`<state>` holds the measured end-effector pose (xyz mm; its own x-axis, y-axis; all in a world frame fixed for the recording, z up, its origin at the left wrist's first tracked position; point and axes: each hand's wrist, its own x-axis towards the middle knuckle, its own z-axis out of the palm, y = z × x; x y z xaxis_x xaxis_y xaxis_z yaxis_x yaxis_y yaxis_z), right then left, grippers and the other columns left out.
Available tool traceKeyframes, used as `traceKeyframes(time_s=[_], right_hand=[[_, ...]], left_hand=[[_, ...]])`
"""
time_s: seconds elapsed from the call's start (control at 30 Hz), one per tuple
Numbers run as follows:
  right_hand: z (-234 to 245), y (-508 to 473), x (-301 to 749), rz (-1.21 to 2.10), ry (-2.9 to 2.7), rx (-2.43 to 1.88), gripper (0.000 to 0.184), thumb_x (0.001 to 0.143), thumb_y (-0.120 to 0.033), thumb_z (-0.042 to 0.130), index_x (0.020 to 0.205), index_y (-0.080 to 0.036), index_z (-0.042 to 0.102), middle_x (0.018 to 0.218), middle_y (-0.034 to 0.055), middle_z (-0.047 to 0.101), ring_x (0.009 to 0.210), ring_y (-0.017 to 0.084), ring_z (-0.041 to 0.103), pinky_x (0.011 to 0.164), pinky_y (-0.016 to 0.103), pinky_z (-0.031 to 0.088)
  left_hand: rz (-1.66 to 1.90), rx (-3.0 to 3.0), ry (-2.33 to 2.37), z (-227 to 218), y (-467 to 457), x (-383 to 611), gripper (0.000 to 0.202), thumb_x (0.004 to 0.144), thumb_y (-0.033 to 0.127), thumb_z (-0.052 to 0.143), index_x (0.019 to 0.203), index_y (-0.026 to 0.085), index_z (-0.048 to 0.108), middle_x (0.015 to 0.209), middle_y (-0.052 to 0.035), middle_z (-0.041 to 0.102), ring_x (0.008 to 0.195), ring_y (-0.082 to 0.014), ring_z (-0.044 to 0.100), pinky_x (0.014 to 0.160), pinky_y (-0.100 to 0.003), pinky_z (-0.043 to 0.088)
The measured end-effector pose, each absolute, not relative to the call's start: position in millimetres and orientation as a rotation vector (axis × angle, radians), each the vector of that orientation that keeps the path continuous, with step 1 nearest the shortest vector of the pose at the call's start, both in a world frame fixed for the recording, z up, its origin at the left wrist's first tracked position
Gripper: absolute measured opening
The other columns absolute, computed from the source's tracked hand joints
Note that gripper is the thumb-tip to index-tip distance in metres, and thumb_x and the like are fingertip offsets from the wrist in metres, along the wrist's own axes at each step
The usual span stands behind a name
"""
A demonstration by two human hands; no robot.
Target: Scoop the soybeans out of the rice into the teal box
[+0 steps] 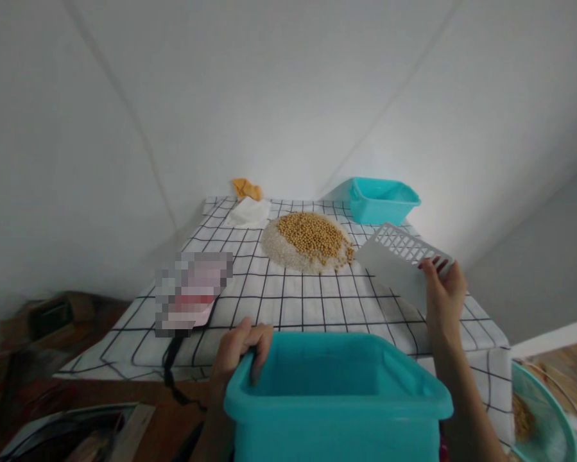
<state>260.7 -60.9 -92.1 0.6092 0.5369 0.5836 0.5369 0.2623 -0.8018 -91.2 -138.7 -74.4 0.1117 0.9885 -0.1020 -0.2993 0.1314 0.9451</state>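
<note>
My left hand [247, 343] is closed over the left rim of a turquoise plastic basin [336, 410] in the foreground. Inside, the visible part of the basin shows bare walls. Off to the right, my right hand [445, 289] grips a white plastic sheet-like piece with a slotted lattice edge [394, 266], tilted above the cloth. Left of that piece lies a heap of round yellow beans [312, 234] that look like soybeans. They rest on a spread of small pale grains [279, 249].
A second turquoise basin [384, 202] stands at the back right of the checked tablecloth [264, 295]. Back left are a white crumpled cloth [249, 212] and an orange cloth [246, 188]. A pink blurred item [199, 292] lies left. A green-rimmed tub [548, 410] is lower right.
</note>
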Motion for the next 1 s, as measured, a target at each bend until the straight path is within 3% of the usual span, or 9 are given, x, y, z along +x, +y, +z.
traceKeyframes(time_s=[0.2,0.7,1.0], right_hand=[[-90,-70,251,0.093,-0.997,-1.316,0.027,0.085,-0.045,0.071,0.081,-0.020,0.061,0.078,-0.0005,0.059,0.070,0.017,0.053,0.069,0.030,0.039],[-86,-97,207,0.475,-1.067,-1.251,0.025,0.087,-0.045,0.074,0.084,-0.022,0.065,0.078,-0.0001,0.062,0.069,0.017,0.053,0.062,0.028,0.039],[-93,-92,198,0.718,-1.044,-1.187,0.024,0.086,-0.045,0.076,0.093,-0.023,0.067,0.085,0.0012,0.067,0.071,0.018,0.056,0.061,0.028,0.041]], left_hand=[[1.162,0.934,0.869,-73,-139,-94,0.060,0.095,0.055,0.050,0.043,0.027,0.049,0.046,0.0002,0.041,0.050,-0.0201,0.035,0.056,-0.038,0.032],[1.197,0.999,0.950,-73,-141,-90,0.062,0.101,0.055,0.036,0.046,0.027,0.040,0.047,0.0018,0.036,0.049,-0.0186,0.035,0.056,-0.036,0.034],[1.165,1.018,0.940,-74,-140,-94,0.062,0.097,0.059,0.044,0.044,0.026,0.042,0.047,0.0016,0.037,0.049,-0.0174,0.037,0.056,-0.035,0.036]])
